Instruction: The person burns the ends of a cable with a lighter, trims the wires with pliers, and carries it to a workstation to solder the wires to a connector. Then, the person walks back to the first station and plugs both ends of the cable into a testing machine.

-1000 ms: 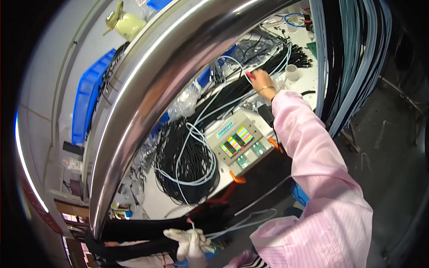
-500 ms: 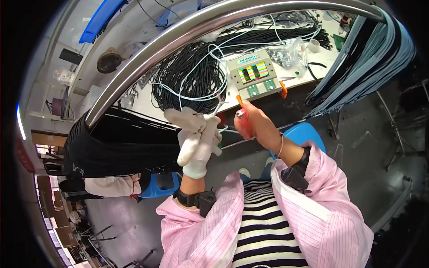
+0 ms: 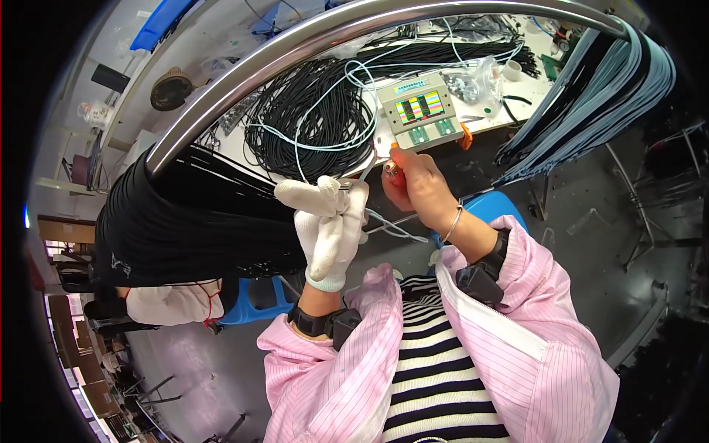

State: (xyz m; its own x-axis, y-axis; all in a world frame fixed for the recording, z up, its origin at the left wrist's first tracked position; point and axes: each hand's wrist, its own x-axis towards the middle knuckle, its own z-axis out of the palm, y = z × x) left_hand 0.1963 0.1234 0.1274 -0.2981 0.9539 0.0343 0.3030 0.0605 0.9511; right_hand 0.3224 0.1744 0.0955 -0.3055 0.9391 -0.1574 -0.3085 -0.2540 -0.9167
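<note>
My left hand [image 3: 325, 221], in a white knitted glove, is closed around a pale blue-grey cable [image 3: 367, 170] whose end rises above the fingers. A small metallic piece shows between the gloved fingertips, too small to name. Just to the right, my bare right hand [image 3: 428, 190] grips a red and orange tool [image 3: 396, 174]; its working end is hidden, so I cannot tell its kind. Both hands are close together in front of the table's near edge. Past them stands a beige tester box [image 3: 416, 111] with a coloured screen and green circuit boards on its front.
A large coil of black cable [image 3: 310, 133] lies on the white table [image 3: 528, 92]. A curved metal rail [image 3: 221, 96] arches over it, with black cables [image 3: 199, 229] hanging left and blue-grey cables [image 3: 591, 111] right. Blue stools [image 3: 255, 303] stand below. Black-handled pliers [image 3: 511, 109] lie near the tester.
My right hand has turned and moved slightly up and left, with the tool still in it. The left hand's fingers have shifted around the cable, and the view has tilted slightly.
</note>
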